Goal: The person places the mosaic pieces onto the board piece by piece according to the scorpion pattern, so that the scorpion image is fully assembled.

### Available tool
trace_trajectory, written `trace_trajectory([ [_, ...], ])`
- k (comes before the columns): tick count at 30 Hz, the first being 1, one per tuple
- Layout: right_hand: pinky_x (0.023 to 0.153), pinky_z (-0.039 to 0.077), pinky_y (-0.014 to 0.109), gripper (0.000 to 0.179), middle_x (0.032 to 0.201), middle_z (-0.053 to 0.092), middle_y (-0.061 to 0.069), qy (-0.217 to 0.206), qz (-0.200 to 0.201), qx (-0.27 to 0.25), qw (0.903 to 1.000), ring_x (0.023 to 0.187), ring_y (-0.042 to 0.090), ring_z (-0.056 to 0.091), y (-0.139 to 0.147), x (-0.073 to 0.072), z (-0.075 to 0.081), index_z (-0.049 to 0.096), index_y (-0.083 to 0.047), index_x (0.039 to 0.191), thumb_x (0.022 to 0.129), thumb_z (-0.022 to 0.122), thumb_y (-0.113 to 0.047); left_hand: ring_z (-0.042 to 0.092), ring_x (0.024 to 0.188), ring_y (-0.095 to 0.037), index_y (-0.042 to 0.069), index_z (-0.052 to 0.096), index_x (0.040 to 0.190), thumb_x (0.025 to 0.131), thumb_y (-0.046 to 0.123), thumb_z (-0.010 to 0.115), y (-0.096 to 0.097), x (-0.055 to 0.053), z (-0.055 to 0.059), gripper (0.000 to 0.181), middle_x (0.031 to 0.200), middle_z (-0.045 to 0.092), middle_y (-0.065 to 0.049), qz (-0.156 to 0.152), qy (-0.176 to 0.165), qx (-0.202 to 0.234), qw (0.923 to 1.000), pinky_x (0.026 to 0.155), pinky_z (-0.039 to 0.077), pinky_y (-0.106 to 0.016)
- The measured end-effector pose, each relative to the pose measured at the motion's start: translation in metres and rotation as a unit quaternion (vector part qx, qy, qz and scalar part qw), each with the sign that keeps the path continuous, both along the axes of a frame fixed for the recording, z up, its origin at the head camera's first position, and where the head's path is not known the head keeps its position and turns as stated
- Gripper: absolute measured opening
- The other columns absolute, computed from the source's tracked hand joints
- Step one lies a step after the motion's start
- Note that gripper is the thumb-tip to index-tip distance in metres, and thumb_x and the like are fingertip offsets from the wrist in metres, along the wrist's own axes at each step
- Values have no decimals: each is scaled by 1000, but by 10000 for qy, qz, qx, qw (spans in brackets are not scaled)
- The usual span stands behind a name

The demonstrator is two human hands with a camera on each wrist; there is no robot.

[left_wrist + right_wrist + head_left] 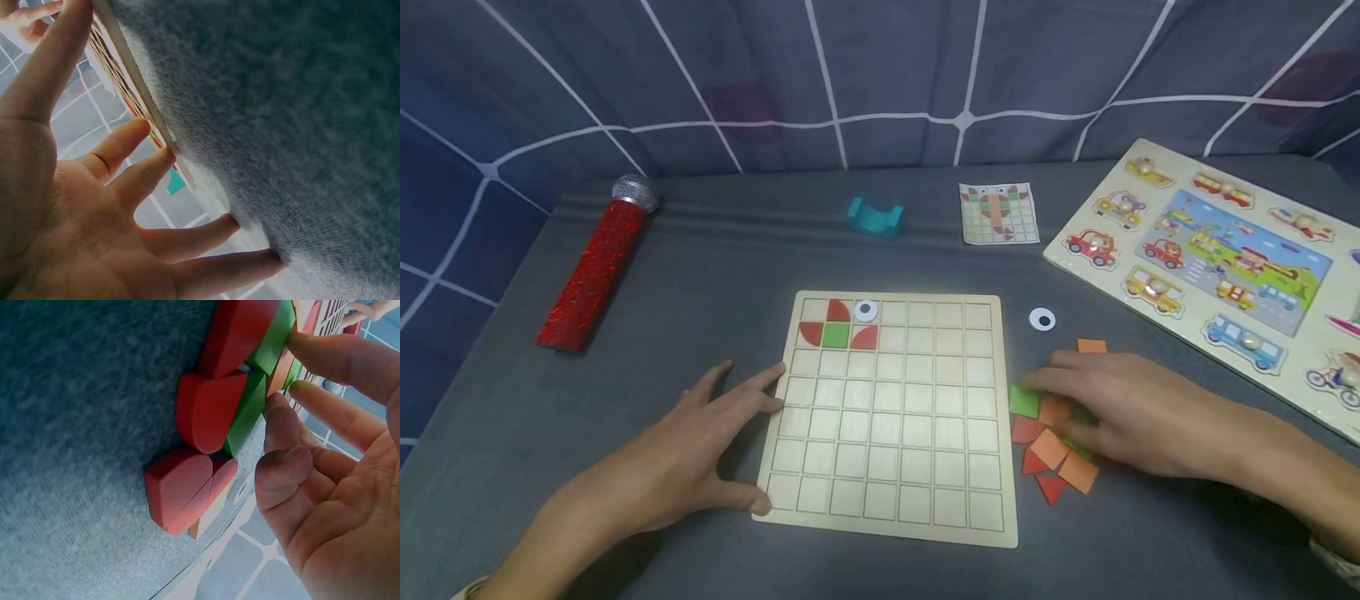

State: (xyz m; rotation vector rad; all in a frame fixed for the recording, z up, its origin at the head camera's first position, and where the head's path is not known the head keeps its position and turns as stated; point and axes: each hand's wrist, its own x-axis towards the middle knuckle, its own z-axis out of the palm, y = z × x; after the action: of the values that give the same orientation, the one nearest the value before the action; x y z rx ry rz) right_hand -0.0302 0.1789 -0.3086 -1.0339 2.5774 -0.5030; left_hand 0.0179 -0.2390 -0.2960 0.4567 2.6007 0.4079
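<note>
A pale wooden grid board (887,425) lies on the table. In its upper-left cells sit a green square (835,335), three red quarter-round tiles (865,337) and a round eye disc (866,311). My left hand (688,458) has its fingers spread, with thumb and fingertips at the board's left edge. Over a loose pile at the board's right side, my right hand (1120,408) touches tiles with its fingertips. The index finger reaches a green square tile (1024,401). Orange squares (1049,450) and red pieces (1050,489) lie under and around that hand.
Another eye disc (1042,319) lies above the pile. A pattern card (998,215) and a teal holder (876,218) are at the back. A vehicle peg puzzle (1195,325) takes up the right side. On the left lies a red microphone (597,271). A checked cloth (895,75) hangs behind.
</note>
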Motion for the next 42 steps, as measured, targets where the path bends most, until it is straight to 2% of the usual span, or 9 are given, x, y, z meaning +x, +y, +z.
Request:
trace_trajectory([
  [7, 61, 40, 25, 53, 95, 50, -16, -58, -29, 185, 9998, 73, 2, 45, 0, 3, -2, 65, -24, 126, 77, 79, -7, 16, 141, -52, 29, 55, 130, 55, 51, 92, -1, 0, 0, 86, 160, 26, 9, -74, 63, 50, 9999, 94, 26, -79],
  [14, 61, 43, 25, 47, 97, 54, -17, 36, -4, 213, 9998, 72, 1, 46, 1, 3, -2, 65, -24, 127, 83, 78, -13, 15, 141, -53, 30, 55, 130, 54, 52, 92, 0, 0, 0, 88, 160, 26, 8, -42, 49, 13, 10000, 92, 28, -80],
  [17, 60, 43, 24, 46, 95, 54, -18, 81, -16, 152, 9998, 71, 0, 46, 2, 2, 1, 65, -25, 125, 82, 81, -17, 15, 141, -54, 30, 55, 131, 54, 53, 92, 0, -1, -1, 88, 160, 27, 7, -72, 119, 26, 9999, 91, 29, -80],
  [24, 57, 42, 21, 38, 88, 50, -20, 730, 64, -263, 9970, 69, -3, 45, -4, -1, 8, 70, -26, 112, 78, 84, -18, 15, 140, -54, 30, 55, 130, 55, 55, 91, -1, -2, 0, 87, 160, 27, 7, -102, 120, 9, 9999, 90, 31, -79],
  [27, 57, 42, 21, 34, 88, 52, -18, 955, 73, -476, 9943, 68, -2, 45, -12, -6, 10, 71, -23, 110, 79, 83, -16, 15, 140, -54, 29, 55, 130, 55, 56, 90, -1, -2, 0, 87, 160, 27, 6, -87, 88, 6, 9999, 91, 30, -80],
  [30, 58, 42, 23, 31, 90, 55, -14, 1007, 56, -689, 9925, 68, 0, 47, -23, -12, 11, 71, -20, 109, 81, 82, -14, 14, 140, -55, 29, 55, 130, 54, 56, 90, 0, -3, 0, 88, 160, 28, 5, -76, 55, -10, 10000, 91, 27, -81],
  [35, 63, 45, 28, 23, 93, 59, -10, 834, 63, -923, 9922, 72, 4, 51, -46, -25, 12, 72, -19, 106, 85, 78, -12, 14, 140, -56, 29, 55, 130, 53, 56, 91, 1, -5, -1, 89, 160, 27, 4, -52, -28, -60, 10000, 91, 26, -81],
  [42, 69, 47, 32, 15, 91, 60, -1, 665, 140, -1126, 9913, 77, 14, 55, -87, -53, 7, 72, -11, 103, 88, 72, -11, 14, 140, -56, 28, 55, 130, 53, 55, 92, 1, -6, -2, 90, 160, 28, 4, -33, -56, -93, 9999, 90, 29, -81],
])
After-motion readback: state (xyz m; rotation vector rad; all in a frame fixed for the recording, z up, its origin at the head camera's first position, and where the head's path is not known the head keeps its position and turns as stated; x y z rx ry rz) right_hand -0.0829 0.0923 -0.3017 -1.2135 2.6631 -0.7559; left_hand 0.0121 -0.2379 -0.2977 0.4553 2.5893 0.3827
